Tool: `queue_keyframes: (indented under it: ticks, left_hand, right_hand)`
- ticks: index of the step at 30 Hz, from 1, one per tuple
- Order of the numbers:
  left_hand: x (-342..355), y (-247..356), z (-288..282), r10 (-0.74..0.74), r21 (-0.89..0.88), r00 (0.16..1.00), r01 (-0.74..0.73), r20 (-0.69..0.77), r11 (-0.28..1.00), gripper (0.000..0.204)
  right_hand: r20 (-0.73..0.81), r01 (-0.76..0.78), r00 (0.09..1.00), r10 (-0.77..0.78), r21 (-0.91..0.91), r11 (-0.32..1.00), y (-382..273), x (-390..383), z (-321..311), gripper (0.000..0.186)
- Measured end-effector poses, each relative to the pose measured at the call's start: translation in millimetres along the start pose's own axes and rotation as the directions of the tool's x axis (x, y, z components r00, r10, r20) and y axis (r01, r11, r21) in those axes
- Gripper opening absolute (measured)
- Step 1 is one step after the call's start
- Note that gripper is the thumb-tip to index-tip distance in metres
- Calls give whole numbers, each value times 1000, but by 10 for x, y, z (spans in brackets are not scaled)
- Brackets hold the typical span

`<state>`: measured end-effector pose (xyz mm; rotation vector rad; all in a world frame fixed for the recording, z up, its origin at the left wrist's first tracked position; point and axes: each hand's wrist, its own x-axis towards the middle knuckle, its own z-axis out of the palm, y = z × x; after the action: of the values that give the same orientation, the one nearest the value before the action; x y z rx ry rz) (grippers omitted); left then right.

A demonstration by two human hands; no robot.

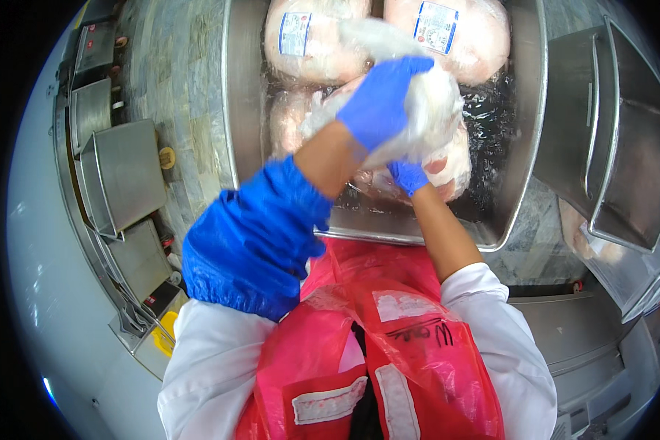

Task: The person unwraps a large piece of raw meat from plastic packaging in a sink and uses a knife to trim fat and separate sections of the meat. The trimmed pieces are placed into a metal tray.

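A cut of raw meat (451, 170) lies in the near part of a large metal bin (234, 95), partly covered by a loose clear plastic bag (429, 110). My left hand (380, 101), in a blue glove, is closed on the bag above the meat; the bag is smeared by motion. Lower down, my right hand (408, 177), also gloved in blue, is at the bag's near edge against the meat. Its fingers look curled on the plastic, with their tips partly hidden. Beyond lie two wrapped, labelled pieces of meat (319, 55) (477, 51).
Another pale piece of meat (286, 121) lies at the bin's left side. Dark, wet liquid (495, 139) shows on the bin floor. Right of the bin stands a deep metal tub (638, 147), with a clear bag (609, 257) below it. Metal containers (128, 176) line the left wall.
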<state>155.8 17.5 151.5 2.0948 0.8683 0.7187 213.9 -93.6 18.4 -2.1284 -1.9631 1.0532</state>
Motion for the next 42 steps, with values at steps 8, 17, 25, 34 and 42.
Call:
queue_keyframes:
  ticks: [8, 17, 25, 34, 42]
  left_hand:
    - [-163, -366, -427, -304, -612, 831, 551, 466, 568, 36]
    - [-2281, -901, 471, -511, 16, 838, 523, -192, 852, 75]
    - [-1883, -655, 1107, -647, -270, 701, 588, -300, 762, 29]
    - [-1439, 98, 767, -640, -341, 754, 568, -148, 749, 29]
    - [-999, 278, -122, -658, -434, 648, 503, -383, 748, 22]
  right_hand:
    - [-148, -27, 987, 67, 260, 965, 75, -65, 112, 34]
    - [120, -122, 983, 142, -162, 979, 265, -329, -286, 47]
    - [271, -128, 951, 151, -100, 987, 649, -483, -471, 41]
    - [-65, 32, 997, -35, -57, 998, 1320, -603, -187, 38]
    - [-262, 131, 959, -108, 72, 989, 349, -566, -1158, 36]
